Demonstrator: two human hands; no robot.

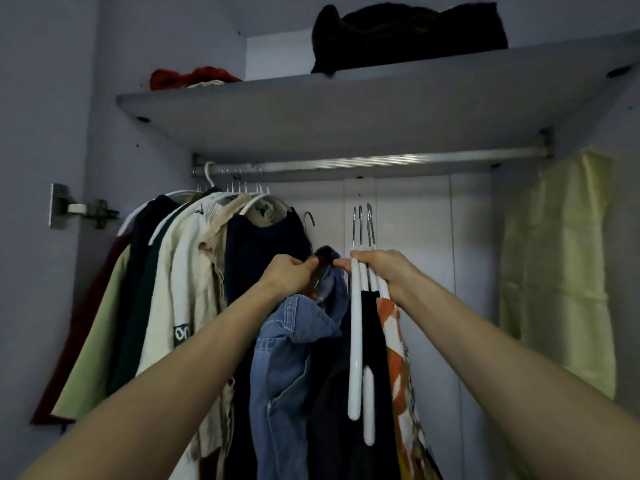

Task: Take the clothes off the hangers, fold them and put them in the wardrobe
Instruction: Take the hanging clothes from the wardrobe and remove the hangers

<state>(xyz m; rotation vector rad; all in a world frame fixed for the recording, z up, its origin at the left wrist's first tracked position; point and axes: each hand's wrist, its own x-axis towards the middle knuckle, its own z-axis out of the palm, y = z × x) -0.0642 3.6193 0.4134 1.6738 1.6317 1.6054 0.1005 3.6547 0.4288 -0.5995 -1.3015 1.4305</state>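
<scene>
Both my arms reach into the open wardrobe. My right hand (382, 271) grips a bunch of white hangers (356, 341) below the rail (381, 162), their metal hooks pointing up free of it. A black garment (372, 341) and an orange-and-white patterned one (394, 341) hang from them. My left hand (289, 275) grips the top of a blue denim garment (287, 358) on a hanger whose hook (309, 218) stands just above. Left of it, several more clothes (180, 271) hang on the rail.
A grey shelf (311, 116) spans the wardrobe above the rail, with a dark bundle (408, 36) and a red item (194, 76) on top. A pale yellow cloth (561, 271) hangs at the right. A door hinge (83, 209) sits on the left wall.
</scene>
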